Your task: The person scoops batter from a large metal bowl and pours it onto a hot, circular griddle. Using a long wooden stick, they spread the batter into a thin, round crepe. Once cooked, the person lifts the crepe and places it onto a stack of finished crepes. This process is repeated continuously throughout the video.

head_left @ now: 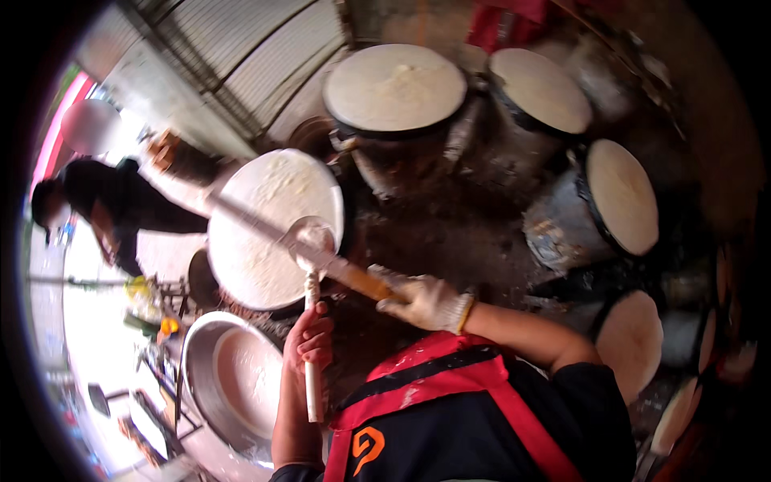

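My bare left hand (313, 337) is wrapped round the white handle of a round metal ladle (312, 239), which holds some pale material. My right hand (418, 304), in a cream work glove, grips the yellow handle of a long, flat blade (249, 218). The blade lies across the ladle's bowl, over a round white-coated surface (257, 273) with lumpy cream patches, on a dark-rimmed drum. At lower left, below that drum, a large metal basin (201, 377) holds pale liquid. The blade hides part of the ladle.
Several drums with pale round tops (393, 84) stand in an arc ahead and to my right. At left, another person in dark clothes (128, 201) bends forward near a bundle of wood (181, 161) and a cluttered metal frame (173, 410). A metal shutter (241, 56) is behind.
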Demonstrator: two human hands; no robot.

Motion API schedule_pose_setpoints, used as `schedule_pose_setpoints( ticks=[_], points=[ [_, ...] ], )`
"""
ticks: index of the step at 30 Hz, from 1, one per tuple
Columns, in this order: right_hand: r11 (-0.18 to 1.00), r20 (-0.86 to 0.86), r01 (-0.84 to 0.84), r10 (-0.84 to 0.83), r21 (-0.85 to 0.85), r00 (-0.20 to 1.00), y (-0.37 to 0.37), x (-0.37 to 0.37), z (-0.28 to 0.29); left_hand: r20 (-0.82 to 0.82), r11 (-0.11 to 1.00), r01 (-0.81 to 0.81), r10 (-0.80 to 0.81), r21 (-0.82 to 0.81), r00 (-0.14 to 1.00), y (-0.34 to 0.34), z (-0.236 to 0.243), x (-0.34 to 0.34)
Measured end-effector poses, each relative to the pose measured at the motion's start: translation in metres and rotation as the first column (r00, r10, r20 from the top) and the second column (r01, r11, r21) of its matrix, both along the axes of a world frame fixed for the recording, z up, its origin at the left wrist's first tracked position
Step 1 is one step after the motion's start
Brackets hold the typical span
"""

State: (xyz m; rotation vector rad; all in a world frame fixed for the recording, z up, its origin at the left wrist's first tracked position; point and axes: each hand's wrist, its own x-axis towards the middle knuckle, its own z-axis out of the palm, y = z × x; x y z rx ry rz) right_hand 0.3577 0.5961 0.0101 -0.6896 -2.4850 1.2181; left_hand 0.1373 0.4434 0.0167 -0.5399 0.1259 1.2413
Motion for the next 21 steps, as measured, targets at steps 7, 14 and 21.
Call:
schedule_pose_setpoints(
  ticks=[7,14,21],
  points=[
    [0.964,-0.087,-0.035,0.012,-0.265,0.996,0.077,0.115,0.001,-0.260,0.957,0.290,-0.281,-0.005,0.924,0.117,-0.013,0.087],
    [0.208,-0.102,0.786,-0.941,0.582,0.324,0.180,0.401,-0.041,-0.238,0.937,0.342,-0.316,0.074,0.918,0.212,0.030,0.187],
    [-0.272,0.121,0.757,-0.900,0.594,-0.418,0.225,0.677,-0.110,0.045,0.829,0.559,-0.558,-0.027,0.829,0.279,-0.013,0.256]
  ],
)
